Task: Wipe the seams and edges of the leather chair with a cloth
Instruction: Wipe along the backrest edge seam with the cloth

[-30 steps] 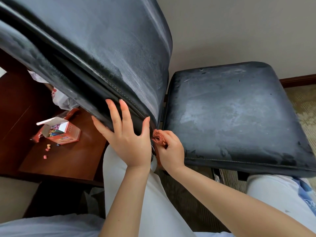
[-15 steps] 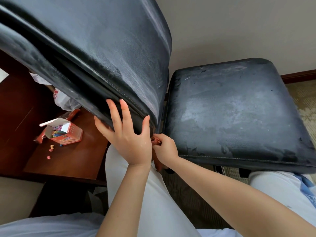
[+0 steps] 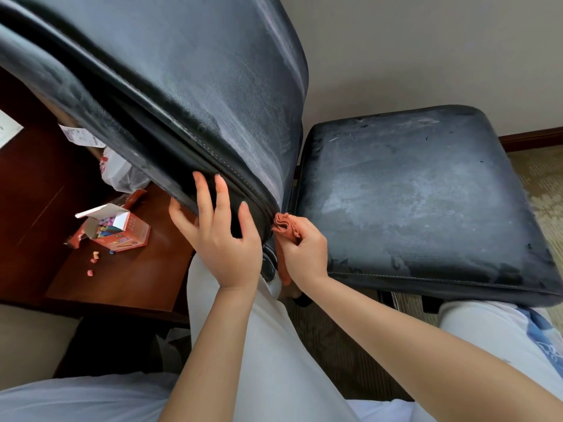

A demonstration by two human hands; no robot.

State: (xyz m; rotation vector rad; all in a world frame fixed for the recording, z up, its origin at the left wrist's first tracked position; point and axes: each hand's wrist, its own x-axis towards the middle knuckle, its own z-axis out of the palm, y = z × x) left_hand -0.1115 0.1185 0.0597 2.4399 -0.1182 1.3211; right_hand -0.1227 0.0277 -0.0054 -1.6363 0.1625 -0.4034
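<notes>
Patterned carpet (image 3: 329, 354) lies under the person's white-trousered legs. Nearest, the left hand (image 3: 227, 245) has a released grip, its straight fingers pressing the lower edge of the dark leather chair back (image 3: 189, 86). Just beside it, the right hand (image 3: 304, 254) has its grip clenched on an orange cloth (image 3: 285, 228), which touches the seam at the corner of the chair back. Behind lies the dusty seat (image 3: 420, 193). At left, the wooden bench (image 3: 122, 278) carries an open chalk box (image 3: 117, 229).

Chair (image 3: 189, 86): black leather, pale stitching, greyish smears. Cloth (image 3: 286, 228): orange. Desk (image 3: 128, 278): reddish-brown wood; box (image 3: 122, 231): orange-red, holding multicoloured chalk; carpet (image 3: 542, 178): patterned olive-beige.
</notes>
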